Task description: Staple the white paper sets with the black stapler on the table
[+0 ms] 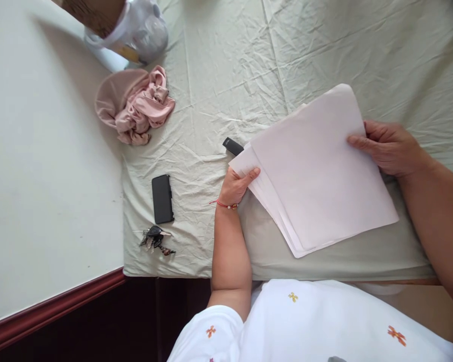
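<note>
A stack of white paper sheets point(317, 176) is held between both hands, just above the pale sheet-covered bed point(230, 75). My left hand point(236, 185) grips the stack's left corner, thumb on top; a red cord bracelet circles that wrist. My right hand point(390, 147) holds the stack's right edge with fingers curled over it. A small black object point(233, 146) lies on the sheet just beyond the left corner of the papers, partly hidden by them.
A black phone point(162, 198) and a bunch of keys point(154, 240) lie near the bed's front left edge. A crumpled pink cloth point(138, 106) and a plastic bag point(141, 30) sit at the far left. The wall point(41, 176) borders the bed's left side.
</note>
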{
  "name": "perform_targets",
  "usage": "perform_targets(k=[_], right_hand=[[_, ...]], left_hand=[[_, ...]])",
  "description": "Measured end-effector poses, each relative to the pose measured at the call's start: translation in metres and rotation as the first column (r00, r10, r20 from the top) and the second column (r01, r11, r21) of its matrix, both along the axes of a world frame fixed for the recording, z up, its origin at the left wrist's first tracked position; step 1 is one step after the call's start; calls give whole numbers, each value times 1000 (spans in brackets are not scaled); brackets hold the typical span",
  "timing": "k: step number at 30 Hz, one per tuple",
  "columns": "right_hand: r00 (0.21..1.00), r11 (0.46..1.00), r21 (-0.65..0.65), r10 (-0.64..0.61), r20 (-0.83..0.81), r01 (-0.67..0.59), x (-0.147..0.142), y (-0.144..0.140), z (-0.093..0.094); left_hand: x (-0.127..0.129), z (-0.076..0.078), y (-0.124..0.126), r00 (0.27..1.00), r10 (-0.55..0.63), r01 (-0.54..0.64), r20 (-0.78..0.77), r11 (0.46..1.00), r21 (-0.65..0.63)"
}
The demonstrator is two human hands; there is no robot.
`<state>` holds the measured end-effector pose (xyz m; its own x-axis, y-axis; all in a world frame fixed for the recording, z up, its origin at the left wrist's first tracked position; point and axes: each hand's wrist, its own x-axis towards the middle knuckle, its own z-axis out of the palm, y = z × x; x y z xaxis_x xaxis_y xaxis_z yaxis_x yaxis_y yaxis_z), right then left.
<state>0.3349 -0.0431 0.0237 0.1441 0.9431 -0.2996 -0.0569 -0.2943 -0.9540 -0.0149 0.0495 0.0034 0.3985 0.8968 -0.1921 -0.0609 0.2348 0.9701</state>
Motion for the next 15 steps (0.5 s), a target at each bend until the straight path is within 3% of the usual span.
perform_targets(k=[15], right_hand=[[999,999,-23,48,1,-48,0,0,5]], left_hand=[[-6,0,1,993,-107,109,-53,994,34]])
